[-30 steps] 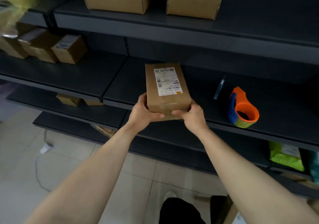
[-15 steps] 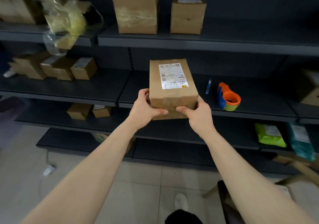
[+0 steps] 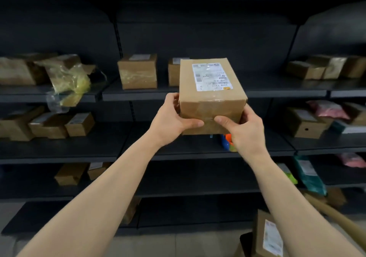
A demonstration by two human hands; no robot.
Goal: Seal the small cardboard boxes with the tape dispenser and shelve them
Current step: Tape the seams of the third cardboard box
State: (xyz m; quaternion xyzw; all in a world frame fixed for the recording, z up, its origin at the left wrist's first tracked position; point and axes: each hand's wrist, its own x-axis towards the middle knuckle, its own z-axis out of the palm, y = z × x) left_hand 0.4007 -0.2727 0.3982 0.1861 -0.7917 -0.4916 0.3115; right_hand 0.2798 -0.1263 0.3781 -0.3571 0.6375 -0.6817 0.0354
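Cardboard box (image 3: pixel 212 90), the one being handled, is clamped at its near end between both hands. The left hand (image 3: pixel 172 122) wraps the left corner and the right hand (image 3: pixel 245 130) the right, with both thumbs pressed on the near face and almost meeting. It is in the air, touching no shelf.

A second ago it was held low, just above the front edge of the middle shelf (image 3: pixel 99 153) and beside the tape dispenser (image 3: pixel 227 143). It has since been lifted, and the view has tipped up with it. Now only a bit of the dispenser's orange and blue shows, below the box and behind the right hand.

Glossy tape shows across the near face, so sealing looks finished and this is probably the shelving step. The likely target is the upper shelf (image 3: pixel 277 93).

The long axis of the box runs away from the person, toward the racks. A short end faces the person, and the top with the shipping label (image 3: pixel 212 76) faces up, tilted slightly toward the camera. Behind the far end, two brown boxes (image 3: pixel 137 71) stand on the upper shelf, one partly hidden.
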